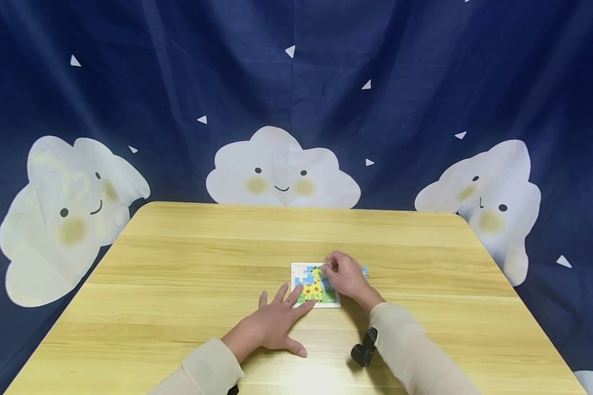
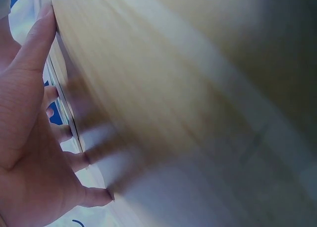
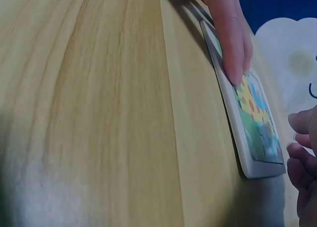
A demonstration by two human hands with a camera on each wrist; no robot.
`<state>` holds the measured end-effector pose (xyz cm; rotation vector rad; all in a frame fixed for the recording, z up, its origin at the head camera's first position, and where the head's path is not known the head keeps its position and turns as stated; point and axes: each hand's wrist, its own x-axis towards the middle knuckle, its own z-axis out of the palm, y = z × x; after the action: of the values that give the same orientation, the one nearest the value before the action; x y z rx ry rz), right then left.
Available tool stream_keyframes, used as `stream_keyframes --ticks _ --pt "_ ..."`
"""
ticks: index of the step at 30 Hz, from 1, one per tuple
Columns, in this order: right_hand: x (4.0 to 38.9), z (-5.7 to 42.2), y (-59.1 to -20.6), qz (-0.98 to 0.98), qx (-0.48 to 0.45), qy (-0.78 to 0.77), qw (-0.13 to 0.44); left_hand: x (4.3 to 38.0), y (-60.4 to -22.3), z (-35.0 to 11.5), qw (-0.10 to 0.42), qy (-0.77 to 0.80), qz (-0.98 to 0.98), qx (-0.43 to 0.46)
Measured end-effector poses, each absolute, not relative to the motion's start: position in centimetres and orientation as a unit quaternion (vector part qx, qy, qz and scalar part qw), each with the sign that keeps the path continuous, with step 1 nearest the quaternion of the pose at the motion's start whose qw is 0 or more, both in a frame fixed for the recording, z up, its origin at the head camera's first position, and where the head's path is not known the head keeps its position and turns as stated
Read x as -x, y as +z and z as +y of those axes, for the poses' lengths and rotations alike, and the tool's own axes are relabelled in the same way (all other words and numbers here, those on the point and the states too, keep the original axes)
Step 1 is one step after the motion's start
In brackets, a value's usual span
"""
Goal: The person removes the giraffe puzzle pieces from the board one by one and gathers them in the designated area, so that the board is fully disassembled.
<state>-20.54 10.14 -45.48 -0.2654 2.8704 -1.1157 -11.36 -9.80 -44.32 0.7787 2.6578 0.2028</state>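
A small jigsaw puzzle (image 1: 313,293) shows a yellow giraffe with red spots, in a white-rimmed frame, lying flat on the table. White gaps appear in its upper left part. My left hand (image 1: 277,323) has its fingers spread, with fingertips on the puzzle's lower left side and thumb on the table. Over the puzzle's upper right part is my right hand (image 1: 348,277), its fingers bent towards the thumb. In the right wrist view, the fingertips (image 3: 295,150) are beside the puzzle frame (image 3: 246,160); whether they pinch a piece cannot be made out.
Just right of my right hand lies a blue puzzle piece (image 1: 365,270), partly hidden. The wooden table (image 1: 202,263) reaches back to a dark blue curtain (image 1: 247,71) with white clouds. A black device (image 1: 364,348) is attached at the right wrist.
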Motion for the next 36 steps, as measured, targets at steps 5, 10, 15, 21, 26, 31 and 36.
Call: stream_keyframes --ticks 5,10,15,21,26,31,36 --pt "20.5 9.5 -45.7 0.93 0.108 -0.348 0.038 11.4 -44.3 -9.7 0.18 0.069 0.942 -0.273" --pt "20.5 8.8 -45.4 0.929 0.147 -0.336 0.048 11.4 -44.3 -9.7 0.177 0.067 0.943 -0.275" --pt "20.6 8.1 -45.5 0.926 0.187 -0.322 0.067 11.4 -44.2 -9.7 0.181 0.065 0.942 -0.276" --pt "20.8 7.7 -45.9 0.927 0.203 -0.301 0.095 11.4 -44.1 -9.7 0.188 0.066 0.941 -0.275" --pt "20.8 7.7 -46.2 0.928 0.205 -0.296 0.094 11.2 -44.1 -9.7 0.188 0.069 0.94 -0.275" --pt "20.4 7.8 -46.2 0.929 0.203 -0.299 0.083 11.2 -44.2 -9.8 0.189 0.072 0.94 -0.276" --pt "20.1 7.8 -46.0 0.926 0.19 -0.315 0.086 11.2 -44.2 -9.7 0.183 0.07 0.941 -0.275"
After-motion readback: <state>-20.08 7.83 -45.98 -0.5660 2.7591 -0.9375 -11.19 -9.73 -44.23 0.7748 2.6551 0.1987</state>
